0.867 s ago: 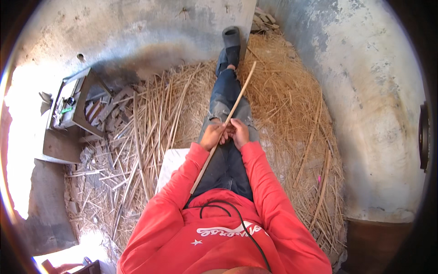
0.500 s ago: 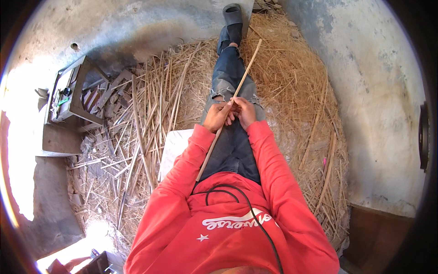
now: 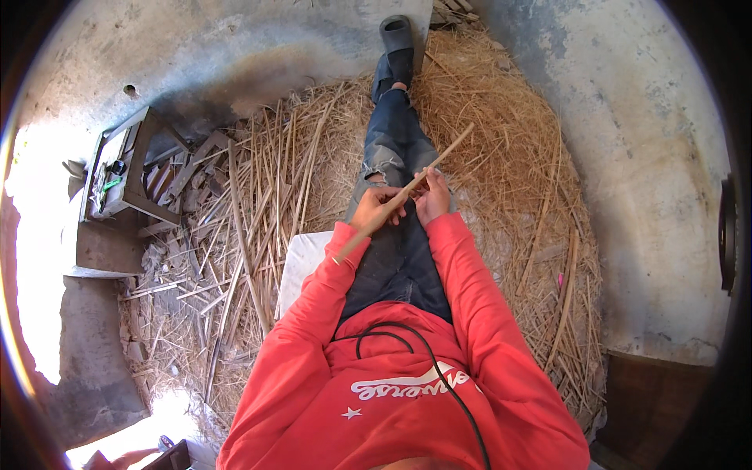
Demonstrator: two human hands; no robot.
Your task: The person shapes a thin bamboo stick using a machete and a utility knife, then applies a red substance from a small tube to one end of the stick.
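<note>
A slim tan bamboo strip (image 3: 450,146) slants across my lap, its upper end pointing away to the right and its lower end over my left sleeve. Around its middle my left hand (image 3: 371,207) is closed, fingers curled beneath or beside the strip and partly hidden by it. Farther up the strip, my right hand (image 3: 433,199) pinches it between thumb and fingers. The hands are close together above my thighs in dark torn jeans (image 3: 392,266).
Loose bamboo strips (image 3: 286,168) and shavings (image 3: 489,117) cover the floor on both sides of my outstretched leg. A wooden stool-like frame (image 3: 125,176) holding small items stands at left. A pale slab (image 3: 304,262) lies beside my left thigh. Plastered walls (image 3: 650,157) enclose the space.
The bamboo strip has tilted to a flatter slant, its upper end coming nearer and rightward. The strip now passes over my left hand, and my right hand has turned slightly.
</note>
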